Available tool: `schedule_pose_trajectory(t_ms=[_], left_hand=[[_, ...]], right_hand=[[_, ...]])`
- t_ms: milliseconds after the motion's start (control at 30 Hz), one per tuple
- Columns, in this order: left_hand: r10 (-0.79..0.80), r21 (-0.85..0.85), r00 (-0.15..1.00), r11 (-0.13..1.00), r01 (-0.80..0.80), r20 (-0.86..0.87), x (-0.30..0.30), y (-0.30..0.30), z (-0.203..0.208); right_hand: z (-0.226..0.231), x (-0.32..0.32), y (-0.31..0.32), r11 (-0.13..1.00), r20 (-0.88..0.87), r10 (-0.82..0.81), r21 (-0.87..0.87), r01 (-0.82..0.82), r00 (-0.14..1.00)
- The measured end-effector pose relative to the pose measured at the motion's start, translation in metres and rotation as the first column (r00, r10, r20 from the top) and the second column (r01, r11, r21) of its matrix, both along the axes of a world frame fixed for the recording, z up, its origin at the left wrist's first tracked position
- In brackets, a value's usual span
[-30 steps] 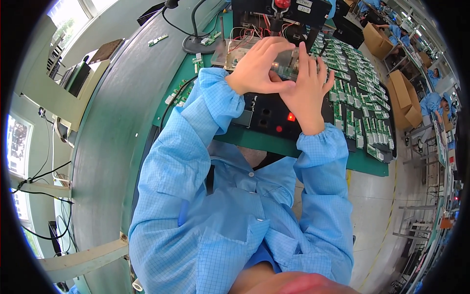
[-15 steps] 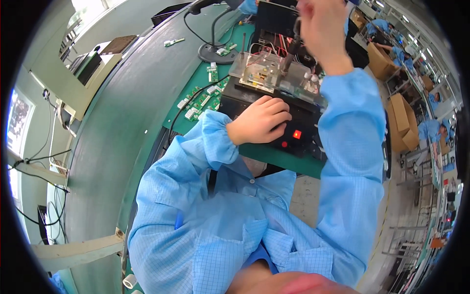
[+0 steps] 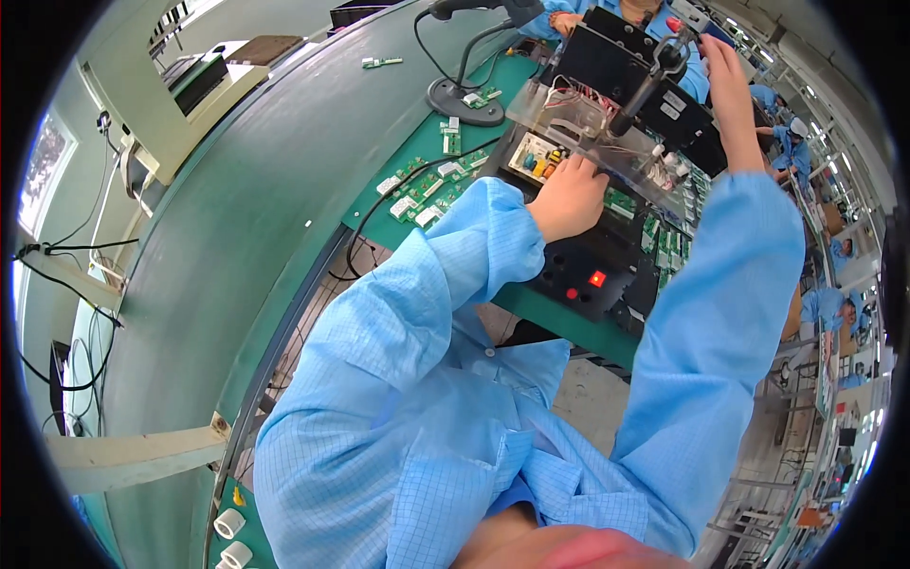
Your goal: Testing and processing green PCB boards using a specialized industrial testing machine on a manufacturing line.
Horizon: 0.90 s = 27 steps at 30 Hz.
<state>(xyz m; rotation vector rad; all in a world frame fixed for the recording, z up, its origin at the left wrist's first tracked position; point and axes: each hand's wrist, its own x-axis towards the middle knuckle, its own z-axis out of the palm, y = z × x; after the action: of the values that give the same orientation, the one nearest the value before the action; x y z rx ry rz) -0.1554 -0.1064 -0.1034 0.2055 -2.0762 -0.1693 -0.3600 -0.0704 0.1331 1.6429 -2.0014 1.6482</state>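
A small circuit board (image 3: 533, 155) with yellow and blue parts lies in a black test fixture (image 3: 590, 254) that has a lit red button. My left hand (image 3: 572, 199) is at the board's right end, fingers bent and together over its edge; the thumb is hidden. Above the board, a clear plate (image 3: 580, 112) with wires is tilted up. A metal toggle clamp (image 3: 654, 81) stands over the plate. Beside the clamp's upper end is my right hand (image 3: 732, 100), fingers stretched out, not wrapped round the lever.
Several green circuit boards (image 3: 431, 194) lie left of the fixture, with more boards (image 3: 668, 245) to its right. A black cable crosses the green mat. A scanner stand (image 3: 466, 100) is behind. Across the bench is a co-worker's blue sleeve (image 3: 542, 26). White rolls (image 3: 229, 523) lie at lower left.
My left hand has moved forward and right from the fixture's front onto the circuit board. My right hand has shifted right and loosened from the clamp lever. The clear plate has risen.
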Motion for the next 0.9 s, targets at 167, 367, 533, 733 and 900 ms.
schedule_pose_trajectory(t_ms=[167,367,533,733,900], left_hand=[[-0.195,0.065,0.974,0.980,0.188,0.117,0.033,0.005,0.020],[-0.286,-0.272,0.958,0.920,0.281,0.022,0.113,0.014,0.042],[0.030,0.217,0.937,0.975,0.049,-0.347,0.171,-0.055,0.077],[-0.064,0.862,0.860,-0.018,0.506,-0.506,0.100,-0.190,0.055],[0.034,0.759,0.776,-0.182,0.625,-0.630,0.022,-0.219,0.050]], right_hand=[[-0.049,0.083,0.082,0.997,-0.127,-0.066,-0.032,0.063,0.990],[-0.145,0.101,0.191,0.951,-0.113,-0.298,-0.118,0.285,0.948],[-0.254,0.133,0.256,0.905,0.025,-0.421,-0.048,0.422,0.907],[-0.292,0.158,0.274,0.829,0.193,-0.542,-0.040,0.558,0.818],[-0.286,0.166,0.275,0.849,0.150,-0.515,-0.043,0.526,0.844]])
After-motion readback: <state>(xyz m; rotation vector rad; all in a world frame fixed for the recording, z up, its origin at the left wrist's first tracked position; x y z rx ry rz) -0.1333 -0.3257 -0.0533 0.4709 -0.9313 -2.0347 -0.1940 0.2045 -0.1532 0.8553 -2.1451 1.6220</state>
